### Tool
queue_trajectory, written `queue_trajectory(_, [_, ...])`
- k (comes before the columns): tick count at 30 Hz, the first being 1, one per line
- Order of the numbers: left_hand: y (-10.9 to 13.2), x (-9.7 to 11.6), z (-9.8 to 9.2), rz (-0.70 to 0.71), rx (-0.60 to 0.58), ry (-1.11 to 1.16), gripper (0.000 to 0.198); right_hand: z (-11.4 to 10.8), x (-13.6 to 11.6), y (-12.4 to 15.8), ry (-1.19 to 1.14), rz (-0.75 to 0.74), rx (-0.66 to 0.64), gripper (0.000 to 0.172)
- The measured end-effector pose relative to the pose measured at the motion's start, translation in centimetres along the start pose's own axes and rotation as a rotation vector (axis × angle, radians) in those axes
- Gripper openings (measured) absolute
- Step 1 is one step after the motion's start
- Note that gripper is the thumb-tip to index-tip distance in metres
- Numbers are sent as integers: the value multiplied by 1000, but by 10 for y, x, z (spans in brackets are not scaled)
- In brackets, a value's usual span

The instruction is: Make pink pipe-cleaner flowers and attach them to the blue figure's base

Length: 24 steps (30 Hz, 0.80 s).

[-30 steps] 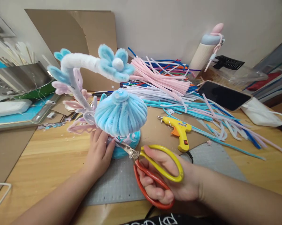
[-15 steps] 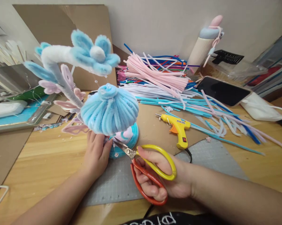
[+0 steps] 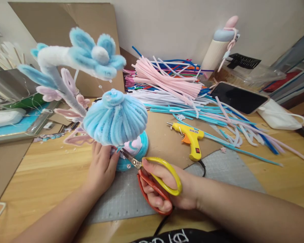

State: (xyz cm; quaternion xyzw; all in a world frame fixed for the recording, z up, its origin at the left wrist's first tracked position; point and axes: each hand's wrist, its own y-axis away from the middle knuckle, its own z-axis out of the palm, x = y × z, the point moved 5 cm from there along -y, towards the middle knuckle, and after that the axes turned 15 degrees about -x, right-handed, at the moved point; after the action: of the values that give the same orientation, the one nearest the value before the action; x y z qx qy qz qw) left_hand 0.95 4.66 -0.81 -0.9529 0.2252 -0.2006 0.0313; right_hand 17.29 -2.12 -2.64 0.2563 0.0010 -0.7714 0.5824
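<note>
A pipe-cleaner craft stands before me: a light blue fuzzy dome [image 3: 115, 118] over a round blue base [image 3: 139, 148], with a white curved stem and a blue flower [image 3: 94, 57] above it. My left hand [image 3: 101, 167] grips the craft just under the dome. My right hand [image 3: 162, 187] is closed through the yellow and red handles of the scissors [image 3: 152, 177]. The scissor blades point under the dome, next to my left fingers.
A yellow glue gun [image 3: 191, 140] lies on brown cardboard behind the grey cutting mat [image 3: 123, 199]. A heap of pink, white and blue pipe cleaners [image 3: 177, 91] fills the back. A dark phone [image 3: 239, 98], a white mask and a bottle [image 3: 219, 47] are at right.
The craft has tilted and shifted left. My right hand has squeezed the scissor handles closer together and pushed the blades further under the dome.
</note>
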Motion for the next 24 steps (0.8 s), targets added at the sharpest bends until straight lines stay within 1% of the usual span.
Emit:
queue_trajectory(4, [1, -3, 2, 11, 0, -12, 10, -2, 1, -1, 108, -38, 98, 49])
queue_trajectory(8, [1, -3, 4, 40, -5, -34, 12, -2, -1, -2, 269, -74, 142, 50])
queue_trajectory(11, [0, 0, 2, 40, -8, -43, 14, -2, -2, -3, 330, -81, 173, 49])
queue_trajectory(14, [-1, 4, 0, 49, -10, -55, 14, -5, 2, -7, 337, -48, 209, 47])
queue_trajectory(17, [0, 3, 2, 71, 2, -83, 14, -7, 9, -12, 341, -10, 243, 47])
queue_trajectory(20, [2, 0, 5, 108, 16, -115, 12, -2, 11, -13, 364, 21, 296, 47])
queue_trajectory(24, [2, -1, 6, 81, 1, -100, 13, 10, 6, -7, 434, 101, 402, 36])
